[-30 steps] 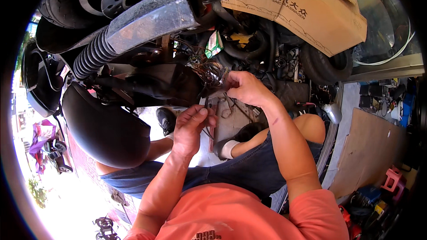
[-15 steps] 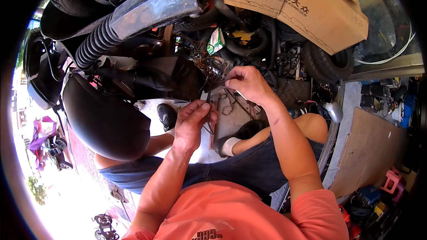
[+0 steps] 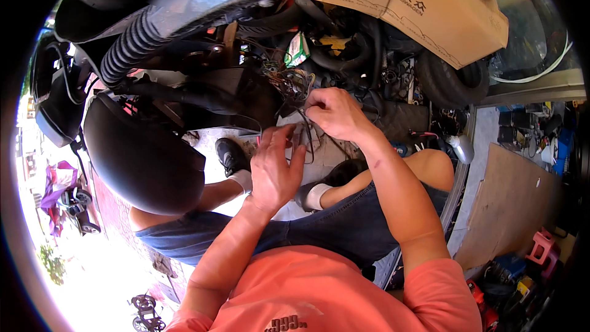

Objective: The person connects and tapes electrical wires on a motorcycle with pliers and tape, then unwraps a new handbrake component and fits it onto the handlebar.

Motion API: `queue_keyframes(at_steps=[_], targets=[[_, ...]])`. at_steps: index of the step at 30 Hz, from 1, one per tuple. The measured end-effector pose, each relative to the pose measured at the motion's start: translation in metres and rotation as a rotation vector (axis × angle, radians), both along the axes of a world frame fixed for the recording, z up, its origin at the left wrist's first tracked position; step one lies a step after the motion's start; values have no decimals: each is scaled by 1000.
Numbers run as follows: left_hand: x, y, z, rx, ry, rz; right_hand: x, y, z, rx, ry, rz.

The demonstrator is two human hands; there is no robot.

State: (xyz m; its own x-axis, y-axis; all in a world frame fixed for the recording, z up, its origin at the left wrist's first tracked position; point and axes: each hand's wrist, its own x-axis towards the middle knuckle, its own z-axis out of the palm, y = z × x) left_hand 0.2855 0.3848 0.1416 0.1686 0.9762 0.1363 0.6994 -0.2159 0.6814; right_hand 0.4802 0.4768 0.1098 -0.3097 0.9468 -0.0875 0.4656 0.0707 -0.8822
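Observation:
My left hand (image 3: 275, 168) is raised below the wiring, its thumb and fingers around a small pale piece (image 3: 298, 136) that I cannot make out clearly. My right hand (image 3: 335, 114) pinches at the dark wire ends just above and right of it; a black cable (image 3: 309, 147) hangs down between the hands. The tangle of thin coloured wires (image 3: 289, 86) spills from a black housing (image 3: 243, 95) on the vehicle. A large black rounded shell (image 3: 138, 157) is at my left, under a ribbed black boot (image 3: 129, 46).
A cardboard box (image 3: 412, 6) and tyre (image 3: 452, 86) sit at upper right, beside a glass pane (image 3: 522, 24). My legs (image 3: 319, 224) are spread below the hands. A board (image 3: 504, 203), red stool (image 3: 544, 246) and piled parts are rightward. Wheeled items (image 3: 77, 203) stand outside left.
My left hand has moved up toward the wires and its fingers have reached forward. My right hand has shifted slightly up and left. The view has shifted a little, so the vehicle sits higher.

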Motion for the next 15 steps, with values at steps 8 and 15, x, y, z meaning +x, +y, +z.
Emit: queue_keyframes(at_steps=[8, 15], targets=[[24, 37, 0, -3, -153, -80, -2, -3, 6, 120, -128, -55], [35, 56, -21, -120, -296, 71, 3, -4, -3, 179, -143, -124]])
